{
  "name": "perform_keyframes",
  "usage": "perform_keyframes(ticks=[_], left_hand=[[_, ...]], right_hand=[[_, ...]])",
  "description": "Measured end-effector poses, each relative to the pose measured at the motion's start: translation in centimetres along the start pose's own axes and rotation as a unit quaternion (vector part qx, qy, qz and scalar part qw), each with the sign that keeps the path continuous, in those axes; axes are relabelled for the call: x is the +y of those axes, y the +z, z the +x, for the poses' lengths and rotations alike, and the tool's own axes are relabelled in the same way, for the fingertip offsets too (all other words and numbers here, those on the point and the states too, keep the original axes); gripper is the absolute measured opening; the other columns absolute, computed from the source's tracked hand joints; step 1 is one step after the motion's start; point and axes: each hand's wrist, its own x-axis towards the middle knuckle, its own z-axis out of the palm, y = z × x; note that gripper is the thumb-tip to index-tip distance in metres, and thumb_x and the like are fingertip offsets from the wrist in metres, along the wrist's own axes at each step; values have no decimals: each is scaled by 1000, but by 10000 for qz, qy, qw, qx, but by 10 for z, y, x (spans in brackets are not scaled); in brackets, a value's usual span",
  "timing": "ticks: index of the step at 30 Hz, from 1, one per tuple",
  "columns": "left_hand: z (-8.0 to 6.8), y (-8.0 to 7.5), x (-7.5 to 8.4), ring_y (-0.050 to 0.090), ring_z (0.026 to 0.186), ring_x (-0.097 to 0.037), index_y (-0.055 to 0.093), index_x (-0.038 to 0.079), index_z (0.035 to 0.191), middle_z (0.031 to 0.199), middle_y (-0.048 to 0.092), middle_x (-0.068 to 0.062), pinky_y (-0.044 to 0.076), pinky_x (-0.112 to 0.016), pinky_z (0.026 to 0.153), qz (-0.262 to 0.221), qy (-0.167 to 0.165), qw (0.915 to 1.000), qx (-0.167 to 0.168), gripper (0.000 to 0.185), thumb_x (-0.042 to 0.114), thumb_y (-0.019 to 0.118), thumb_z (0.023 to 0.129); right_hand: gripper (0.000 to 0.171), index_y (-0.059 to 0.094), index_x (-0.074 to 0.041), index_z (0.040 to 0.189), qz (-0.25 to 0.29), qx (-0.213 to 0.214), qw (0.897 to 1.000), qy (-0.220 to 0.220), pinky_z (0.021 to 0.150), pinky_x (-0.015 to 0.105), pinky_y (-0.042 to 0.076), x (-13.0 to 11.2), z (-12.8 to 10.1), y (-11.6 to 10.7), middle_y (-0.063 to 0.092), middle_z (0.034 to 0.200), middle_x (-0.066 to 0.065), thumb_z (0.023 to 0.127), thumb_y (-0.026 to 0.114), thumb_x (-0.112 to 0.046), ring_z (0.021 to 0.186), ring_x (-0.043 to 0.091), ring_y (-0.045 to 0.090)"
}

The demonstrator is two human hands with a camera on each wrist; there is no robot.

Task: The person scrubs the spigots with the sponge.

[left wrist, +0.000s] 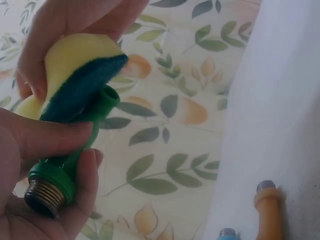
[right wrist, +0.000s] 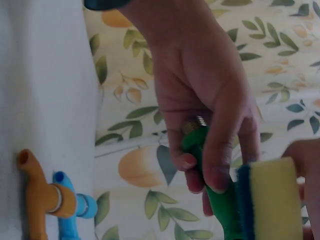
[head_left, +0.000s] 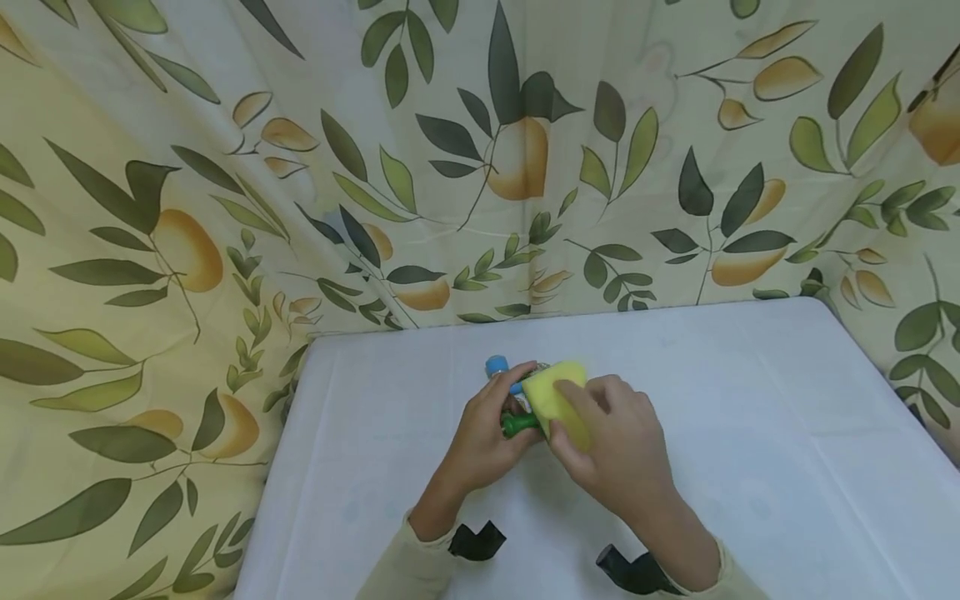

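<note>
My left hand [head_left: 483, 437] grips a green plastic tap [left wrist: 95, 112], its metal threaded end [left wrist: 42, 197] showing below the thumb in the left wrist view. The right hand [head_left: 626, 442] holds a yellow sponge [head_left: 558, 400] between thumb and fingers. In the left wrist view the sponge's dark scouring side lies against the green tap's body, close to its spout. Both hands are raised over the table, near each other. The sponge and the fingers hide part of the tap.
A blue tap [head_left: 497, 365] lies on the white-covered table [head_left: 750, 433] beyond the left hand. Beside it in the right wrist view is an orange tap [right wrist: 37, 200]. A leaf-and-fruit patterned curtain [head_left: 450, 208] hangs behind the table and along its left side.
</note>
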Motion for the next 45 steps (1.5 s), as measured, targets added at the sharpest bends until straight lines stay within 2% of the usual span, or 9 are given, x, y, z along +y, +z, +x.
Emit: perform_keyframes(ticks=[9, 13, 15, 20, 23, 29, 33, 40, 45], left_hand=[[-2, 2, -2, 56, 69, -7, 41, 19, 150, 85, 64, -5, 52, -20, 59, -675, -317, 9972, 27, 78, 6, 83, 85], [-1, -2, -7, 64, 84, -8, 38, 18, 152, 121, 63, -12, 60, -22, 69, -1492, -216, 9878, -399, 78, 1, 78, 87], [-1, -6, -11, 65, 96, -9, 33, 16, 155, 140, 50, -14, 61, -22, 77, -2329, -133, 9690, -812, 83, -7, 74, 87], [-2, -17, -26, 57, 116, -14, 14, 6, 162, 156, 24, -11, 56, -19, 90, -4263, 22, 8868, -1784, 96, -9, 72, 87], [-2, -19, -33, 55, 121, -14, 9, 4, 162, 160, 22, -6, 54, -18, 94, -4604, 169, 8655, -1965, 101, 10, 79, 90], [-3, -12, -38, 50, 135, -19, 17, 7, 162, 160, 29, -3, 51, -23, 104, -4874, 326, 8557, -1705, 110, 34, 85, 79], [-4, -7, -39, 50, 137, -21, 22, 10, 161, 161, 28, -5, 52, -26, 105, -5048, 271, 8483, -1573, 108, 41, 84, 79], [-4, -5, -42, 51, 138, -16, 12, 5, 163, 164, 24, -8, 50, -23, 107, -4865, 152, 8634, -1330, 114, 57, 74, 83], [-4, -4, -42, 50, 139, -16, 9, 7, 164, 165, 22, -6, 50, -21, 106, -5061, 161, 8523, -1313, 115, 55, 76, 84]], right_hand=[[38, 73, -7, 111, -8, 260, 9990, 369, 59, 44, 46, 3, -2, 8, 59, 87, 13, 81, 64, -29, 71, 26, 57], [38, 74, -10, 109, 120, 179, 9997, 140, 59, 43, 45, 1, -5, 8, 60, 86, 10, 79, 63, -31, 71, 23, 57], [38, 74, -10, 108, 173, 219, 9994, 199, 59, 42, 44, 1, -5, 7, 59, 86, 10, 79, 63, -31, 70, 22, 56], [39, 73, -9, 113, 382, 166, 9979, 487, 61, 39, 43, 1, -3, 3, 58, 90, 9, 80, 66, -29, 70, 21, 53], [39, 72, -10, 115, 499, 75, 9971, 576, 61, 36, 43, -1, -1, 1, 58, 92, 8, 80, 69, -28, 73, 20, 52], [39, 74, -14, 113, 729, -226, 9968, 216, 58, 30, 46, 0, 0, -5, 59, 95, 4, 76, 74, -26, 78, 17, 54], [37, 74, -13, 113, 713, -158, 9964, 420, 57, 30, 45, 7, 4, -4, 59, 94, 4, 78, 74, -24, 75, 16, 53], [39, 73, -14, 114, 854, -282, 9953, 372, 58, 29, 48, 3, 9, -3, 59, 96, 4, 77, 76, -23, 78, 15, 54], [37, 73, -13, 114, 688, -270, 9941, 796, 58, 29, 47, 2, 12, -3, 58, 94, 5, 78, 75, -24, 74, 16, 52]])
